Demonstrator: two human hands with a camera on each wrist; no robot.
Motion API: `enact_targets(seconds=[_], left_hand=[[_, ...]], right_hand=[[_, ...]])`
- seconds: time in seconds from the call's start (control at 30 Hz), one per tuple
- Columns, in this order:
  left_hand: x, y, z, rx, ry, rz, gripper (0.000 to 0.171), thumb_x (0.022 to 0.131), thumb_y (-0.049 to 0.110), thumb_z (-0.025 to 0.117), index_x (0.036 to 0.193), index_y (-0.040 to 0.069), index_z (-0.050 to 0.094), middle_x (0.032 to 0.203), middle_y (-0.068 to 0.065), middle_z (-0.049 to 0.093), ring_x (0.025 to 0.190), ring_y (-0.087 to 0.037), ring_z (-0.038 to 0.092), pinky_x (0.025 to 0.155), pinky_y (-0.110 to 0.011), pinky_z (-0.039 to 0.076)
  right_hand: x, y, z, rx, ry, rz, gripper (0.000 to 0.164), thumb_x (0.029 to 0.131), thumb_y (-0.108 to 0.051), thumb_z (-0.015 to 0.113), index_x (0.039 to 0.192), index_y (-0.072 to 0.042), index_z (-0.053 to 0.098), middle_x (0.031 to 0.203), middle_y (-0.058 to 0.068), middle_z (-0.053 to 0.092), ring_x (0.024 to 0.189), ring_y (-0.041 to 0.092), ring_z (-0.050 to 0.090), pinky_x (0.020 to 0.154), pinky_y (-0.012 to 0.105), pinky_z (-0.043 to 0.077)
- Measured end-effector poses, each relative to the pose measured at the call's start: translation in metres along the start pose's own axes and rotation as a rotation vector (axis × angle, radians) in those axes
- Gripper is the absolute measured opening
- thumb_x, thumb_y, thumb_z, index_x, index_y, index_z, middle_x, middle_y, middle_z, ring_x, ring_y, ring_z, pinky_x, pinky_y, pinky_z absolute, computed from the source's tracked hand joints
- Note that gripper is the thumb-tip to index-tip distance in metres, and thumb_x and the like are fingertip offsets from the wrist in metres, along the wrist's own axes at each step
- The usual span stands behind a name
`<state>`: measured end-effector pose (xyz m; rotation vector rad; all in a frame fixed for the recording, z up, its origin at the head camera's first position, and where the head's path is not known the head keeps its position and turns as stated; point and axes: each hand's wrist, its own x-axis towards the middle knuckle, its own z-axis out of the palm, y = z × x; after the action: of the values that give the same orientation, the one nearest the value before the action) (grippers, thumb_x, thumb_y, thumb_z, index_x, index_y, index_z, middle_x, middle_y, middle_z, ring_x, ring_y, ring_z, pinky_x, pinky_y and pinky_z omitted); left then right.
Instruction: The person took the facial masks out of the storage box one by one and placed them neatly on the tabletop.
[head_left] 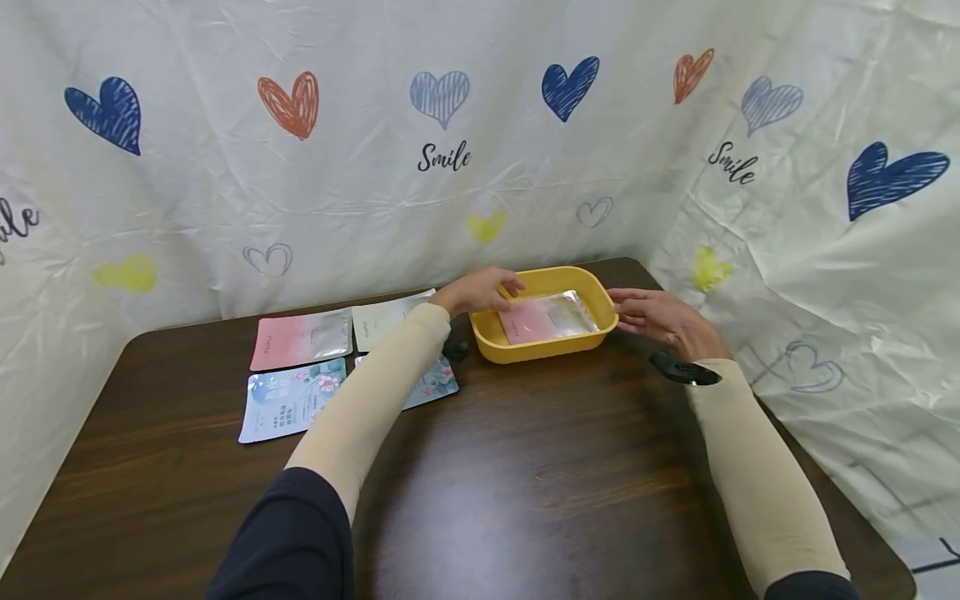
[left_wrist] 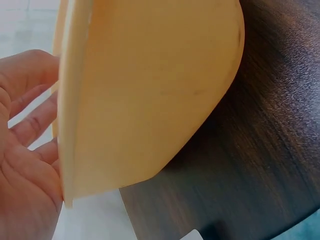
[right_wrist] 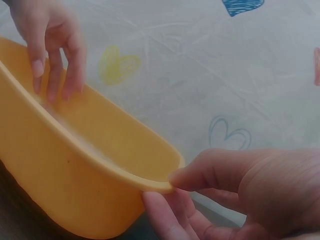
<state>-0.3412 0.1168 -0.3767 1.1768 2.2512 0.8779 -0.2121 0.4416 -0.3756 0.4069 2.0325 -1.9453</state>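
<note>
A yellow plastic bin (head_left: 497, 353) stands toward the back of the table, with a pink-and-silver sheet-mask packet (head_left: 547, 317) lying flat inside. My left hand (head_left: 480, 291) reaches over the bin's left end. Its fingers hang loosely down inside, as the right wrist view shows, and hold nothing. At the bin's opposite end, my right hand (right_wrist: 240, 195) pinches the rim between thumb and fingers. The left wrist view shows the bin's outer wall (left_wrist: 145, 100) close up, hiding part of the left fingers.
Left of the bin lie a pink packet (head_left: 302, 339), a pale packet (head_left: 371, 323) and a blue floral packet (head_left: 291, 398). Another blue floral packet (head_left: 437, 383) is partly behind my left forearm. A white curtain with hearts (head_left: 442, 200) hangs behind the dark wooden table (head_left: 480, 500).
</note>
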Motion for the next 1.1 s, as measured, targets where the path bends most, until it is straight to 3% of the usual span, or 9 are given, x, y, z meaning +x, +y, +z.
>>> enact_targets(seconds=[0.4,0.57,0.9,1.1], left_hand=[[0.009,0.003,0.001,0.239,-0.052,-0.086,0.047,0.096,0.005,0.064,0.143,0.005,0.056,0.138,-0.013,0.060,0.128,-0.026,0.053,0.109,-0.035,0.046],[0.010,0.004,0.003,0.274,-0.060,-0.110,0.048,0.097,0.004,0.063,0.144,0.006,0.055,0.140,-0.012,0.058,0.128,-0.025,0.051,0.109,-0.035,0.046],[0.011,0.002,0.005,0.138,0.000,-0.062,0.045,0.094,0.003,0.065,0.139,0.003,0.059,0.136,-0.013,0.062,0.128,-0.027,0.055,0.110,-0.036,0.046],[0.013,0.000,0.008,-0.051,0.006,-0.043,0.048,0.092,-0.001,0.064,0.140,-0.004,0.056,0.137,-0.020,0.061,0.126,-0.029,0.058,0.105,-0.035,0.051]], right_hand=[[-0.001,-0.002,0.001,0.036,-0.025,0.012,0.058,0.103,-0.003,0.055,0.156,0.000,0.033,0.106,0.002,0.075,0.093,0.015,0.072,0.095,0.034,0.057],[-0.001,-0.002,0.000,0.033,-0.026,0.010,0.059,0.102,-0.003,0.056,0.156,0.000,0.033,0.107,0.002,0.074,0.094,0.015,0.071,0.089,0.031,0.059],[0.000,-0.004,0.000,0.042,-0.016,0.022,0.059,0.102,-0.004,0.057,0.156,-0.001,0.034,0.107,0.003,0.074,0.095,0.017,0.071,0.096,0.035,0.056],[0.002,-0.001,-0.001,0.048,-0.012,0.019,0.058,0.103,-0.004,0.057,0.156,-0.001,0.035,0.106,0.002,0.075,0.094,0.017,0.072,0.097,0.035,0.055]])
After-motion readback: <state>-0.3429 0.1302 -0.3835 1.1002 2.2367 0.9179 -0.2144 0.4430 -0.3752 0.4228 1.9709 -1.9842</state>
